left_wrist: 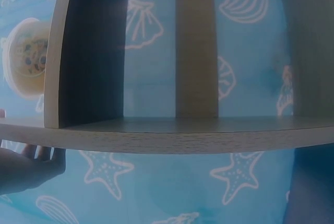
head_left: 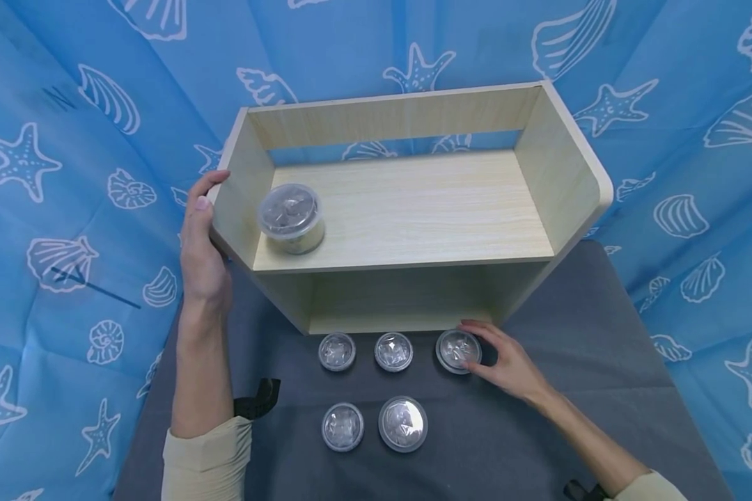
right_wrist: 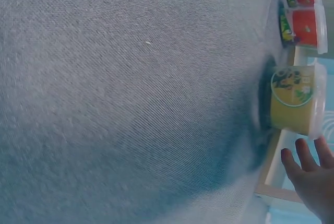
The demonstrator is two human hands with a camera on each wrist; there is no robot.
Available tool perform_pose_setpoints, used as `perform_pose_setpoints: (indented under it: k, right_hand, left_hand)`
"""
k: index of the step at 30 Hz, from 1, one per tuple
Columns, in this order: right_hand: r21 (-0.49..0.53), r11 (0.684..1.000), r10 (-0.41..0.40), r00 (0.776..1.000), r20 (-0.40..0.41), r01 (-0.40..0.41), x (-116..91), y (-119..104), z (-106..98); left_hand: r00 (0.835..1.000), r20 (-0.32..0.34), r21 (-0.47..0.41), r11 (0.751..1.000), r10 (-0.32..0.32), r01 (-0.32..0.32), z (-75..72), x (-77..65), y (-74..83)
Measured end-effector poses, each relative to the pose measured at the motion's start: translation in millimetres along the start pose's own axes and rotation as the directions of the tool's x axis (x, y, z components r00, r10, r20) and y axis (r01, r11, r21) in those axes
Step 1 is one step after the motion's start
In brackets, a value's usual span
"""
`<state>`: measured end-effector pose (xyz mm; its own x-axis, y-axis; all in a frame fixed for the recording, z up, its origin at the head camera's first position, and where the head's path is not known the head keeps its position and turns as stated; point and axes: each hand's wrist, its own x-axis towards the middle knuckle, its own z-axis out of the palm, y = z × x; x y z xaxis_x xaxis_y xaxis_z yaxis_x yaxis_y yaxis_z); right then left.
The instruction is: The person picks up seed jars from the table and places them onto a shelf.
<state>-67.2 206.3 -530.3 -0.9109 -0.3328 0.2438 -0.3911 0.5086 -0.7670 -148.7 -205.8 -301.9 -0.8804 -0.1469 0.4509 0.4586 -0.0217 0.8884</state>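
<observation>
My left hand point(head_left: 205, 243) grips the left side panel of a pale wooden shelf unit point(head_left: 401, 209), its fingers wrapped over the panel's edge. In the left wrist view, that hand point(left_wrist: 31, 169) shows beside the panel. With thumb and fingertips at opposite sides of the lid's rim, my right hand point(head_left: 507, 362) holds a yellow tub point(right_wrist: 292, 98) with a clear lid point(head_left: 457, 350), upright in front of the shelf. In the right wrist view, several fingers of that hand point(right_wrist: 313, 177) reach out beside the tub; the thumb is hidden.
On the shelf's upper board, at its left end, stands a lidded tub point(head_left: 291, 217). Several more lidded tubs, among them one point(head_left: 393, 351) beside the held tub and one point(head_left: 403, 424) nearer, stand on the dark cloth point(head_left: 507, 452). A blue patterned curtain point(head_left: 100, 229) hangs behind.
</observation>
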Motion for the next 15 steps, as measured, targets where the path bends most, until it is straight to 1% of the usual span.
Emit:
perform_pose_setpoints:
  k: [4,9,15]
  right_hand:
    - [0.014,1.0,0.012,1.0,0.01,-0.012,-2.3,7.2,2.8]
    - [0.012,1.0,-0.012,1.0,0.028,0.012,-7.5,15.6,8.6]
    - [0.019,1.0,-0.007,1.0,0.026,0.006,-10.8,18.4,13.2]
  left_hand:
    - [1.0,0.005,-0.006,1.0,0.0,0.0,-0.2,0.4,-0.1]
    - [1.0,0.004,0.002,1.0,-0.013,0.013,-0.9,-0.2,0.4]
    - [1.0,0.013,0.006,1.0,-0.016,0.016,-1.1,-0.1,0.3]
